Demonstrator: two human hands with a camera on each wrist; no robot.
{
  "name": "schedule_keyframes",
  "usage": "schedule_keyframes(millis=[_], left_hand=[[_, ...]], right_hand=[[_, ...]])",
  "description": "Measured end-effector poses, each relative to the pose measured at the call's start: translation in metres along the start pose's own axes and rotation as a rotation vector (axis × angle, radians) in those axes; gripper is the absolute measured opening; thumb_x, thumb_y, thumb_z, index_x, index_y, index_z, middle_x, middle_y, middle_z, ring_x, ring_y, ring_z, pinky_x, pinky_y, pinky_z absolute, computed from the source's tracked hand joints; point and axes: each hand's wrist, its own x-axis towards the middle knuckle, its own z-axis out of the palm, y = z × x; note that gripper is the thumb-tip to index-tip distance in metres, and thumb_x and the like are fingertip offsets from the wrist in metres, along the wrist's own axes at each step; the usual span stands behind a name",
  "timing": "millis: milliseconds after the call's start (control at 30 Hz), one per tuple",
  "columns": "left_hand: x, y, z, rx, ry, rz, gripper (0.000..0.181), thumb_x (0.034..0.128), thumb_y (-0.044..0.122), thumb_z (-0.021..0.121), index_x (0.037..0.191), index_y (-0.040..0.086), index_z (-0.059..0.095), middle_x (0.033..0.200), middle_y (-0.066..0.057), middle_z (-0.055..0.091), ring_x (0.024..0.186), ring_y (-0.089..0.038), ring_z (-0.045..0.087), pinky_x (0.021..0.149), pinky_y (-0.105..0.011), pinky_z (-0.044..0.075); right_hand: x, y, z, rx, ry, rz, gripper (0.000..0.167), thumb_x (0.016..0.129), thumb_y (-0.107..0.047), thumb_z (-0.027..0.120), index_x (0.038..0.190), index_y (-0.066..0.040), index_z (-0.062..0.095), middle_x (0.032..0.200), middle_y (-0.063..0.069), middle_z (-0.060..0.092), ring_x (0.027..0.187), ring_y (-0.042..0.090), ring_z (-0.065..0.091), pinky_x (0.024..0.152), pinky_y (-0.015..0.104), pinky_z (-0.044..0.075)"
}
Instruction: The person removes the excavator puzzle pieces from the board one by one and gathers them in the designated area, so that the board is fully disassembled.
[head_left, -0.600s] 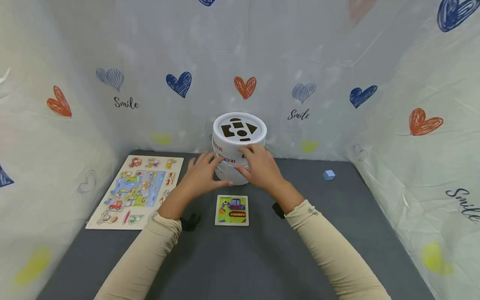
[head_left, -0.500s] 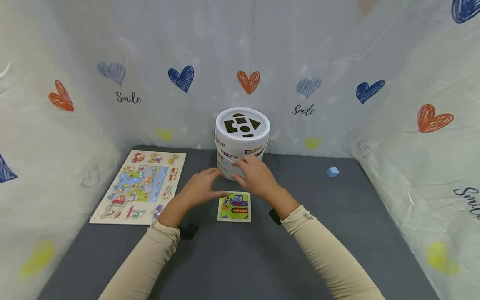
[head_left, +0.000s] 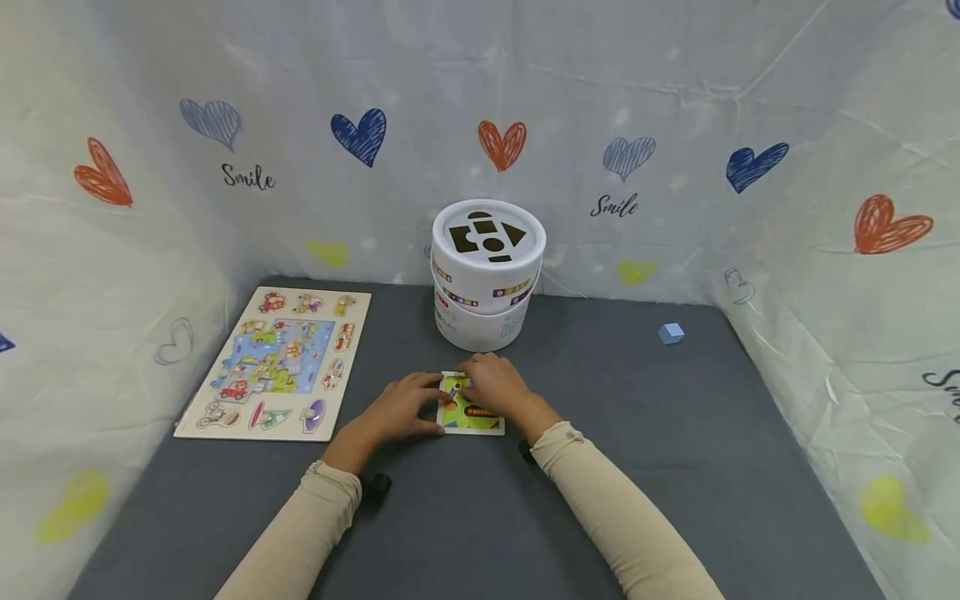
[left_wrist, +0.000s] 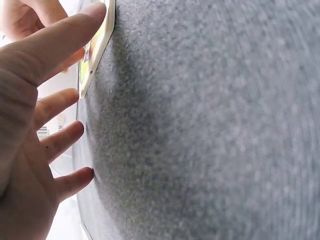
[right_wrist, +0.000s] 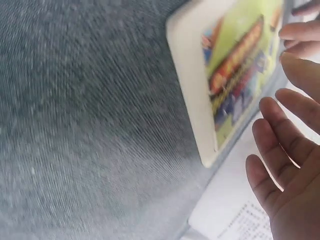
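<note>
A small square picture puzzle point(head_left: 472, 423) with a digger on it lies flat on the grey table. My left hand point(head_left: 399, 412) is at the puzzle's left edge, its thumb tip near the front corner and its fingers spread. In the left wrist view, the thumb point(left_wrist: 60, 40) overlaps the puzzle's pale rim point(left_wrist: 95, 65); whether it presses there I cannot tell. My right hand point(head_left: 498, 386) hovers over the puzzle's far right part. Its fingers are loosely bent in the right wrist view, apart from the puzzle point(right_wrist: 235, 75), with nothing held.
A white bucket point(head_left: 487, 275) with shaped holes in its lid stands just behind the puzzle. To the left lies a larger wooden knob puzzle board point(head_left: 352, 333). A small blue cube point(head_left: 671, 333) sits at the back right. Printed cloth point(head_left: 555, 100) hangs around the table.
Both hands have come away from the white bucket, back toward the person, and down to the small digger puzzle. The bucket and the puzzle have stayed in place on the table.
</note>
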Motion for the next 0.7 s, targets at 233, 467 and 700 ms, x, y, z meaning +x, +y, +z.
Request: schedule_keyframes(millis=[233,467,700], left_hand=[[0.001,0.001,0.001,-0.009,-0.032,-0.011,0.049,0.0801,0.041,0.078,0.124,0.022,0.068,0.150,-0.011,0.042,0.139,-0.040,0.033,0.104,-0.068,0.029],[0.011,0.007,0.000,-0.005,-0.058,-0.026,0.049,0.0771,0.042,0.080,0.121,0.023,0.070,0.149,-0.008,0.044,0.139,-0.036,0.036,0.105,-0.065,0.030],[0.007,0.003,-0.001,-0.009,-0.057,-0.065,0.049,0.0761,0.040,0.082,0.121,0.023,0.070,0.147,-0.009,0.047,0.138,-0.034,0.037,0.104,-0.067,0.030]], right_hand=[[0.003,-0.002,0.011,-0.052,0.028,0.045,0.038,0.090,-0.039,0.069,0.123,-0.020,0.069,0.118,0.002,0.065,0.103,0.022,0.060,0.087,0.043,0.050],[-0.001,0.002,0.014,-0.017,0.086,0.114,0.033,0.087,-0.038,0.073,0.114,-0.020,0.073,0.115,0.000,0.066,0.106,0.021,0.059,0.091,0.042,0.048],[0.003,-0.005,0.011,0.080,0.161,0.097,0.021,0.085,-0.033,0.075,0.100,-0.020,0.070,0.099,-0.006,0.072,0.092,0.016,0.063,0.088,0.039,0.046]])
